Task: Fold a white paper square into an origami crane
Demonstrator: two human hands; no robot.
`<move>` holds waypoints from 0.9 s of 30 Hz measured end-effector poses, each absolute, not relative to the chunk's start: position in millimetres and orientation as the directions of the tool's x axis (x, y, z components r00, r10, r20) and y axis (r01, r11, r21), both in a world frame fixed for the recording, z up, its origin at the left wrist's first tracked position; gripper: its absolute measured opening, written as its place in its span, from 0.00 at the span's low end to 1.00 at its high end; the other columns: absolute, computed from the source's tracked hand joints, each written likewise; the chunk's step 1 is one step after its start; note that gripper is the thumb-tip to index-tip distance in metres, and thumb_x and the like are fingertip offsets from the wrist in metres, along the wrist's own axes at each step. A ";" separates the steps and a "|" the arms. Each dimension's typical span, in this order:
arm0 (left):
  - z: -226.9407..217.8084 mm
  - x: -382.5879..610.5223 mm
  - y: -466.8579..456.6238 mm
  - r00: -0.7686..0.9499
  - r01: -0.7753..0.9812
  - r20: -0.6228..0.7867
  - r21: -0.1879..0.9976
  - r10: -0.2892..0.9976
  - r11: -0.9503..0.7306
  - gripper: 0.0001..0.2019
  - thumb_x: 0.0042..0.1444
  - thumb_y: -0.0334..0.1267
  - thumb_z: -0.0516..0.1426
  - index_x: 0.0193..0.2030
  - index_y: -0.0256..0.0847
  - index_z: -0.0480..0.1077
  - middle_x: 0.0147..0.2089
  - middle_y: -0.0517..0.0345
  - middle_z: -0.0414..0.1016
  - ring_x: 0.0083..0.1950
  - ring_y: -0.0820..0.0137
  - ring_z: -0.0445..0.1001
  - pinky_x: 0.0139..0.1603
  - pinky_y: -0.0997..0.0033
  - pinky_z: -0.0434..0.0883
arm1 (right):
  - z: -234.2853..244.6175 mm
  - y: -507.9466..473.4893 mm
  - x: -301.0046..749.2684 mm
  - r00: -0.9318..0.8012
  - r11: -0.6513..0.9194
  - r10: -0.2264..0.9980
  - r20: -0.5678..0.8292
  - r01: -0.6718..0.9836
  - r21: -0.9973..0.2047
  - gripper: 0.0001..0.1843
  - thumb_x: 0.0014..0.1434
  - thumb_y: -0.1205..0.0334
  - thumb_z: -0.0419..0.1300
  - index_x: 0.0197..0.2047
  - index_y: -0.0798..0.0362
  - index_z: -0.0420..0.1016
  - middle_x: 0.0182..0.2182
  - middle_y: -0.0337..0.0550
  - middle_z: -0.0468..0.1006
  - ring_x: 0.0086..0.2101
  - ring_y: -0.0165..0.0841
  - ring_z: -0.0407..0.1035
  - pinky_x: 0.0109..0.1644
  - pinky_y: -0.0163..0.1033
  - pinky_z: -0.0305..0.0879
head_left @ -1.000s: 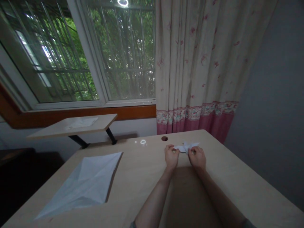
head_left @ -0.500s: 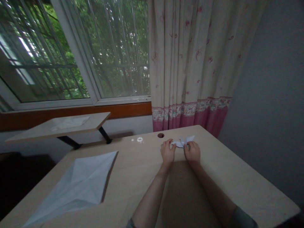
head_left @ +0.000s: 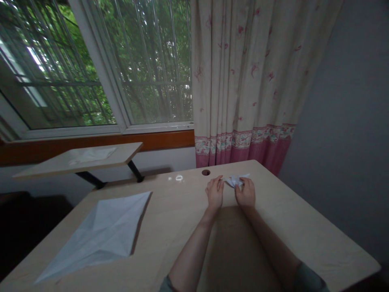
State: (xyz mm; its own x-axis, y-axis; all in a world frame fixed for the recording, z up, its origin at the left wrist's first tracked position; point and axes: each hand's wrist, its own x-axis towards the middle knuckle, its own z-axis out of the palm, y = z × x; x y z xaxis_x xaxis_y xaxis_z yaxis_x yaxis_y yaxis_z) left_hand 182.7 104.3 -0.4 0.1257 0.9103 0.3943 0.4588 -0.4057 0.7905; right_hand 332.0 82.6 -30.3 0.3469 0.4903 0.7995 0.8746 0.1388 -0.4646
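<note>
A small piece of folded white paper [head_left: 234, 180] with pointed ends is held between my hands, just above or on the far part of the desk. My right hand [head_left: 246, 194] pinches its right side between thumb and fingers. At the paper's left end, the curled fingers of my left hand [head_left: 215, 193] meet its tip; the exact grip is too small to make out fully. A large creased sheet of white paper [head_left: 100, 235] lies on the desk to the left, away from both hands.
The pale wooden desk [head_left: 170, 211] has a round cable hole [head_left: 206, 172] beyond my left hand. At the left, a raised shelf [head_left: 127, 152] on black supports carries another white paper [head_left: 95, 154]. Behind stand a barred window [head_left: 152, 61] and a floral curtain [head_left: 243, 81].
The folded paper has shifted and turned between my fingers, its left part now narrower and more twisted. My left hand's fingers have moved slightly. The view has shifted a little.
</note>
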 end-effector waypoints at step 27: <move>20.0 159.3 91.8 -0.248 0.223 0.565 0.824 0.787 -0.521 0.10 0.67 0.37 0.47 0.50 0.42 0.66 0.51 0.50 0.71 0.52 0.65 0.71 0.55 0.65 0.68 | -15.0 69.6 302.4 0.045 0.325 0.414 0.909 0.926 -0.194 0.14 0.66 0.64 0.49 0.51 0.54 0.70 0.43 0.53 0.77 0.43 0.43 0.71 0.49 0.49 0.66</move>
